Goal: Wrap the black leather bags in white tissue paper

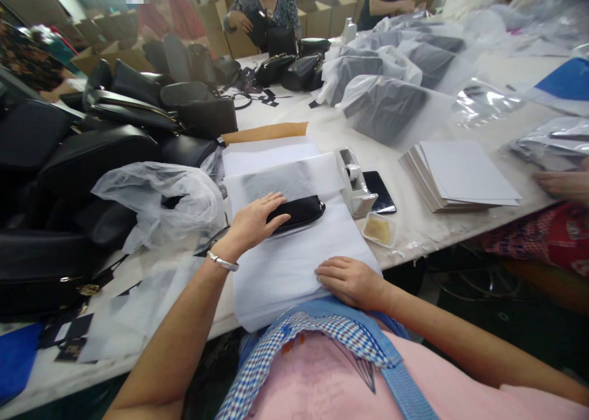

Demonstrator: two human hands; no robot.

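Observation:
A black handbag (pixel 301 214) lies on a stack of white tissue paper (pixel 280 266) in front of me. My left hand (pixel 260 218) rests on the bag with its fingers stretched out. A thin translucent sheet (pixel 285 177) covers the bag's far part. Near the stack's front edge, my right hand (pixel 350 280) lies flat on the white paper, fingers extended and holding nothing. Close by on the right stand a tape dispenser (pixel 355 183) and a small dish (pixel 380 229) with something yellowish in it.
Black handbags (pixel 105 150) are heaped on the left beside a crumpled clear bag (pixel 170 199). A phone (pixel 381 193) and a stack of grey boards (pixel 460 174) lie to the right. Plastic-wrapped bags (pixel 386 107) fill the back right. Several people (pixel 267 2) are around the table.

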